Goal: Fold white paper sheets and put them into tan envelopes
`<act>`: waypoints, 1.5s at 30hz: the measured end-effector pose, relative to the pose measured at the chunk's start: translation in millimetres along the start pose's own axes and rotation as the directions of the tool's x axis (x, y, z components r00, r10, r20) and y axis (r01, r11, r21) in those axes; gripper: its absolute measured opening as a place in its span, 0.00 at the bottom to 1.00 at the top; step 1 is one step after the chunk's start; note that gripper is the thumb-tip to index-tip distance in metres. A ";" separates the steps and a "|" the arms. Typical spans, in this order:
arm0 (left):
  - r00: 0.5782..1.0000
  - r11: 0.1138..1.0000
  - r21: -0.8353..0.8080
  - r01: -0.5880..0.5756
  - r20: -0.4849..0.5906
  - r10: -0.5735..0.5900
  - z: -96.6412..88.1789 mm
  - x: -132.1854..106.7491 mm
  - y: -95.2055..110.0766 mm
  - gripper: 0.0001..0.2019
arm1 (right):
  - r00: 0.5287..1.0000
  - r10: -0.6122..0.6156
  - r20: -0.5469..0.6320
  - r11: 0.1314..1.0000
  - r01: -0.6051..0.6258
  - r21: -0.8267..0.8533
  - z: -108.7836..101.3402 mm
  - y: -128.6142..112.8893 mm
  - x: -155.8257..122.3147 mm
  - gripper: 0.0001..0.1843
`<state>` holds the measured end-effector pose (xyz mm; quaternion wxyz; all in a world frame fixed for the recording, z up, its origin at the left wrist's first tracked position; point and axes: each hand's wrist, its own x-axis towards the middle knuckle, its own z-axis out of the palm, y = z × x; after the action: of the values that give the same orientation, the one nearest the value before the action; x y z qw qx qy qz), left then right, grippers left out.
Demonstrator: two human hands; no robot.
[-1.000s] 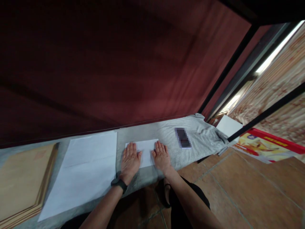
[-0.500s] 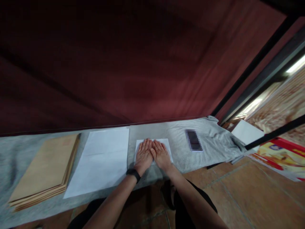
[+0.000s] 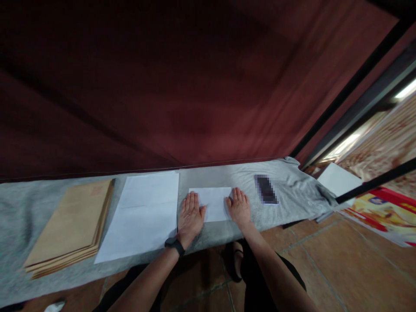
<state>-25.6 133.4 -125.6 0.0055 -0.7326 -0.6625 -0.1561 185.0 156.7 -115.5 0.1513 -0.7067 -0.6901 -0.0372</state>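
A small white sheet of paper (image 3: 215, 204), apparently folded, lies flat on the grey cloth (image 3: 208, 237). My left hand (image 3: 191, 216) rests palm down over its left edge, fingers stretched out and pointing away from me. On the right edge of the same paper lies my right hand (image 3: 239, 209), also flat, its thumb turned toward the paper. Neither hand grips anything. Left of my left hand sit larger white sheets (image 3: 143, 212), close to its wrist and fingers.
A stack of brown envelopes (image 3: 71, 221) lies at the far left of the cloth. To the right is a pixelated dark phone-like object (image 3: 266, 189). A dark red curtain (image 3: 182, 108) hangs behind. A black bar (image 3: 373, 185) and a colourful box (image 3: 386, 212) are at the right.
My hands were together on the middle of the small paper. They have slid apart, left hand to the left edge and right hand to the right edge. The view has shifted slightly.
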 end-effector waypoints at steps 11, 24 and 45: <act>0.998 0.991 -0.134 0.002 -0.068 -0.011 2.5 -3.5 -2.6 0.34 | 0.932 0.187 0.310 0.812 -0.324 0.486 -21.1 9.4 7.3 0.08; 0.920 0.685 -0.723 -0.088 -0.322 -0.222 -74.6 27.3 -21.0 0.27 | 0.912 -0.096 -0.399 0.655 0.359 0.665 -91.7 -7.9 9.0 0.09; 0.826 0.834 -0.320 -0.450 0.206 0.525 -31.2 16.5 -6.6 0.22 | 0.577 -0.715 0.395 0.684 0.457 0.568 -75.0 -0.3 -38.6 0.37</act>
<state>-37.7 143.5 -93.3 -0.1455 -0.8873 -0.4190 -0.1267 194.7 99.6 -54.1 0.0505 -0.3564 -0.8904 0.2787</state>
